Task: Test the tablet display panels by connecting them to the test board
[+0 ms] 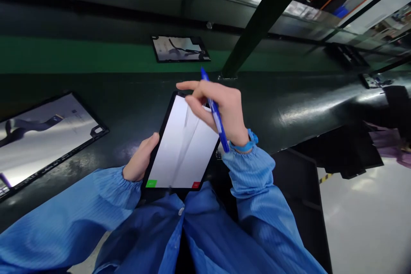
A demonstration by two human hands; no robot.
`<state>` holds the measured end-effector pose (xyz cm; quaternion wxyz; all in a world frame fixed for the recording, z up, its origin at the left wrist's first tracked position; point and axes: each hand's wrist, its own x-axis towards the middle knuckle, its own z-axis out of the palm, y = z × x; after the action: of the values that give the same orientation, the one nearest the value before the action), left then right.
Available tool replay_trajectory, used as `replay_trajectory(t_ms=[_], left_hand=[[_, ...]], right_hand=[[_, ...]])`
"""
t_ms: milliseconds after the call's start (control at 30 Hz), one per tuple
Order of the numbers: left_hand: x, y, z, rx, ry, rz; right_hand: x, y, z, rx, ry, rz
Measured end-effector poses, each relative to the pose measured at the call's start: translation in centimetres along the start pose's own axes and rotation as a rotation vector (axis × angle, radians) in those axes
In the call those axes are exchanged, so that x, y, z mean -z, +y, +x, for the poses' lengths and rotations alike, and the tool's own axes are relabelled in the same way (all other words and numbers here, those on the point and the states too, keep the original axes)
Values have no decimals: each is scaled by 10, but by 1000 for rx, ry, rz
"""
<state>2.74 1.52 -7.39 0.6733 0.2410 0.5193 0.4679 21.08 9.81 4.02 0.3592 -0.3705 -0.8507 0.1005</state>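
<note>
A tablet (180, 150) with a lit, nearly white screen lies tilted in front of my body. Its lower corners show a green box on the left and a red box on the right. My left hand (141, 157) grips its left edge, the thumb on the frame and the other fingers hidden beneath. Over the tablet's upper right part is my right hand (221, 105), holding a blue pen (215, 115) between its fingers. The pen's one end points up and away, the other down toward the wrist. The index finger stretches out past the tablet's top edge.
A flat panel with a dark ribbon cable (64, 124) lies on the bench at left. A smaller similar panel (180, 49) rests on the green strip (80, 55) ahead. A dark post (253, 25) rises right of it. Dark trays (298, 180) stand at right.
</note>
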Motion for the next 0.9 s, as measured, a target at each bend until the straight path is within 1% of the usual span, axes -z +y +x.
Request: replay_trajectory(t_ms=[67, 100, 133, 200, 267, 300, 333, 367, 467, 533, 600, 667, 733, 800, 900], left_hand=[[0, 1, -1, 12, -14, 48], [0, 2, -1, 29, -11, 57], [1, 2, -1, 50, 2, 57], [2, 4, 0, 92, 50, 34], [1, 6, 0, 121, 90, -15], [0, 8, 0, 135, 96, -43], [-1, 10, 0, 152, 97, -75], [-3, 13, -1, 174, 97, -106], [-10, 24, -5, 256, 110, -188], [-14, 31, -7, 339, 98, -229], [-16, 35, -8, 406, 75, -260], [-16, 36, -7, 426, 58, -283], [-14, 33, -6, 434, 31, -303], [-12, 31, -5, 455, 13, -321], [-11, 31, -4, 509, 25, -357]], right_hand=[[-4, 12, 2, -141, 110, 138], [-3, 18, -2, -197, 145, 218], [-1, 24, -8, -222, 148, 306], [4, 35, -23, -198, 55, 438], [7, 47, -35, -148, -71, 453], [7, 52, -39, -137, -106, 441], [5, 57, -41, -139, -109, 439], [1, 62, -41, -145, -92, 462], [-19, 74, -35, -183, 45, 628], [-36, 82, -32, -279, 124, 707], [-52, 91, -32, -408, 159, 774], [-64, 100, -34, -507, 152, 861], [-73, 108, -38, -566, 120, 952], [-78, 113, -41, -612, 97, 1005], [-80, 116, -42, -679, 91, 1027]])
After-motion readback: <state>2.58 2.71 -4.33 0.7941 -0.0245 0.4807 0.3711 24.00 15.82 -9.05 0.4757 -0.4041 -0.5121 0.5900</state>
